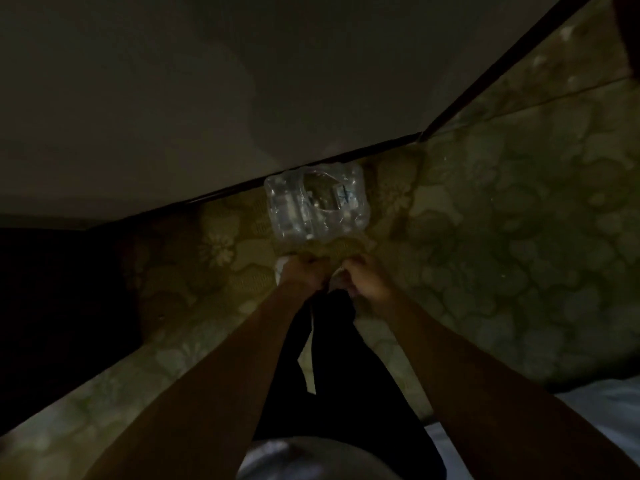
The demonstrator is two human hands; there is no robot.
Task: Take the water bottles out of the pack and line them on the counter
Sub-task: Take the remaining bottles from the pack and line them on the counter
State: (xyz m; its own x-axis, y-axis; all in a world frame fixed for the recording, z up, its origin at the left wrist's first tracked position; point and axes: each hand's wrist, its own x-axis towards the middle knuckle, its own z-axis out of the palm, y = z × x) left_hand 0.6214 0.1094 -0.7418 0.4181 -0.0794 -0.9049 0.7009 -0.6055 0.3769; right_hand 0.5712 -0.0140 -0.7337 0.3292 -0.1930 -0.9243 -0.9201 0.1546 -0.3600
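Clear plastic pack of water bottles (316, 202) sits on a green floral-patterned floor (502, 220), against a pale wall's dark baseboard (221, 195). Just below it, left hand (302, 271) and right hand (363, 280) reach down side by side, fingers curled – whether they grip anything cannot be told in the dim light

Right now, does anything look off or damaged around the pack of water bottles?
The pack sits on the patterned floor by the wall, not on a counter. Its clear wrap looks torn open on top. Both hands, left and right, are low near the feet, not on it. The dim light hides any spill.
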